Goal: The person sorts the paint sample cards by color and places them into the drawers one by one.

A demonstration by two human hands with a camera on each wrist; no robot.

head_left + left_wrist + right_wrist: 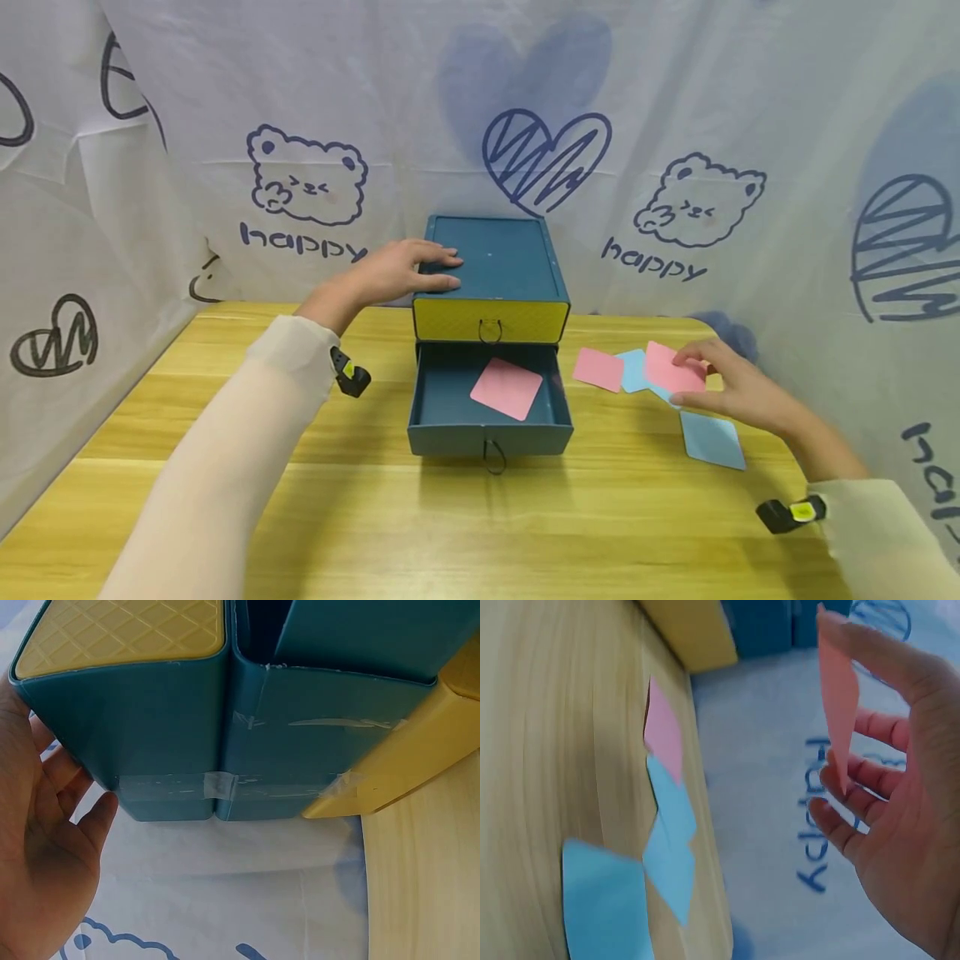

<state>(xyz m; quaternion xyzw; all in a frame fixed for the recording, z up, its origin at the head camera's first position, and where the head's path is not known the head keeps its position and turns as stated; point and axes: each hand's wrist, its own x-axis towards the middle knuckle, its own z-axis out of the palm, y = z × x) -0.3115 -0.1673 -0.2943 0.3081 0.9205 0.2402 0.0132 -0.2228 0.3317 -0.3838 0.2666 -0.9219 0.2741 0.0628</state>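
At a wood-grain table (600, 517), a person in cream sleeves (225, 442) pinches a pink square card (663, 367) between the thumb and fingers of a partly closed right hand (741, 396), holding it up off the surface at three o'clock from a stacked drawer unit (502, 250). The left hand (393, 268), at ten o'clock on the unit, rests on the teal top by its edge, fingers loosely extended and gripping nothing.

From where I stand, the top drawer, with its yellow quilted front (450, 321), sits closed. Directly beneath, a teal drawer (450, 440) is pulled out toward six o'clock, a second pink card (506, 389) lying flat inside, turned at an angle. A yellow bottom box (435, 750) completes the stack, and clear tape (165, 786) runs along the side.

Between three and four o'clock from the unit, a third pink card (598, 369) lies next to a blue card (633, 369), followed by another blue card (671, 874) partly hidden under the lifted one; whether these touch or overlap, I cannot tell. Nearer four o'clock lies one more blue card (712, 440). Behind hangs a white cloth (420, 83) printed with bears, hearts and "happy."
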